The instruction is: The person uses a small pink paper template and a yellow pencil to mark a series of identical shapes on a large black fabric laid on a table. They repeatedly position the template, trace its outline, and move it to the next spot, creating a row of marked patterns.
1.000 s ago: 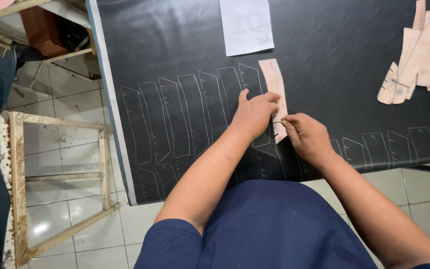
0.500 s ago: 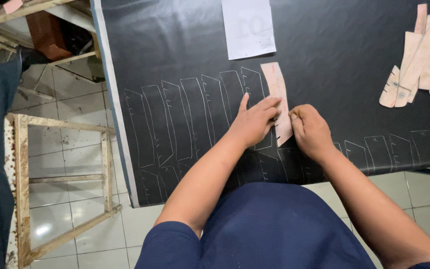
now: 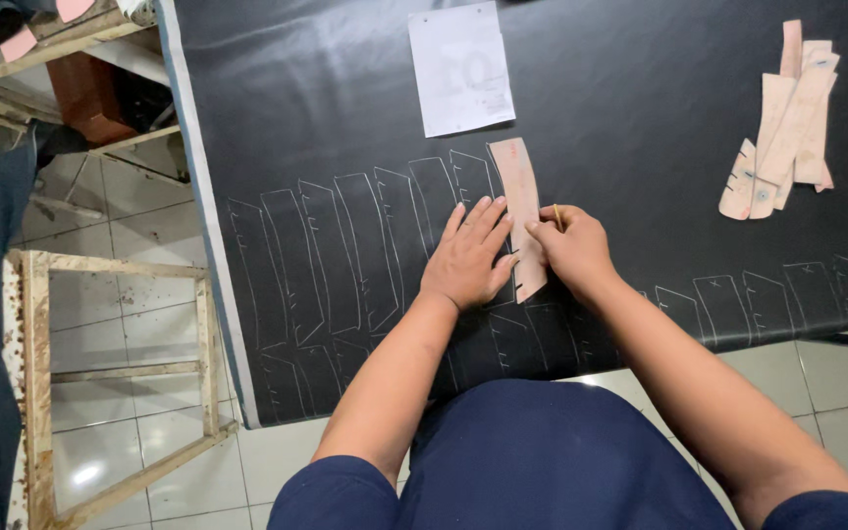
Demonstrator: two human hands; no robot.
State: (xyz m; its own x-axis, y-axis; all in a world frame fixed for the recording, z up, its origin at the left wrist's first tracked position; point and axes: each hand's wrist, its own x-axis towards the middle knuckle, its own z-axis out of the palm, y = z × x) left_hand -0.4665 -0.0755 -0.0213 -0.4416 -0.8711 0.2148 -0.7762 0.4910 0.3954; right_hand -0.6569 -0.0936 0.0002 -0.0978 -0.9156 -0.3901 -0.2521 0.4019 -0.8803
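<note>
Pressing flat, fingers spread, left hand (image 3: 468, 257) on a tan card template (image 3: 522, 214) lying upright on the black sheet (image 3: 640, 128) near its near edge. Right hand (image 3: 569, 250), just right of the template, pinched on a thin marking tool (image 3: 557, 216) at its right edge. White traced outlines (image 3: 345, 255) to the left; white paper (image 3: 460, 67) farther off; spare templates (image 3: 785, 128) far right; wooden frame (image 3: 41, 373) on the tiled floor at left.

The left hand (image 3: 468, 257) lies flat, fingers spread. The right hand (image 3: 569, 247) sits just beside it, fingers curled in a pinch.
</note>
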